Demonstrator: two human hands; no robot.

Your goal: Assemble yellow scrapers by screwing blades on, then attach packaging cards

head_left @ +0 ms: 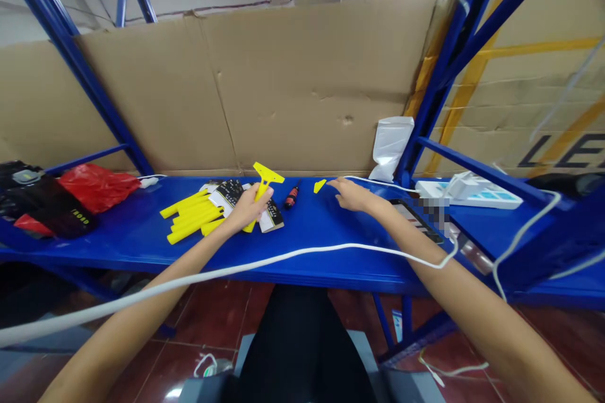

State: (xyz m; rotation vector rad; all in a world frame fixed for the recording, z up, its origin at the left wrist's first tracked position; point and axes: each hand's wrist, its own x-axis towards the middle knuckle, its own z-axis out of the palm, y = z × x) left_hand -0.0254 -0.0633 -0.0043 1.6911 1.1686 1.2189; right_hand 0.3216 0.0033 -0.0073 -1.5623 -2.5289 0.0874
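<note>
gripping a yellow scraper (265,179), the left hand (246,209) has its fingers clamped round the handle. the scraper's wide head rises above the fist, tilted a little, and the handle's lower end shows beneath it. the right hand (352,195) is well apart from the left, on its right side, with the fingers bent and pointing toward a small yellow piece (319,186). that piece lies just beside the right fingertips; whether they touch it, or whether finger and thumb meet, i cannot tell.

between the two hands, nearer the left grip, lies a red and black screwdriver (292,198). under and around the left grip are printed packs (273,216), partly hidden by the hand. just left of that grip is a heap of yellow sticks (191,217), and farther left are a red bag (97,187) and a black bag (61,204).

beyond the right hand, against the cardboard (302,88), leans a white pouch (392,148). right of the right hand are a dark tablet (416,220), partly covered by the forearm, and a white power strip (491,196). below both grips a white cable (302,253) runs across the view, above the front of the blue shelf (326,227).
</note>
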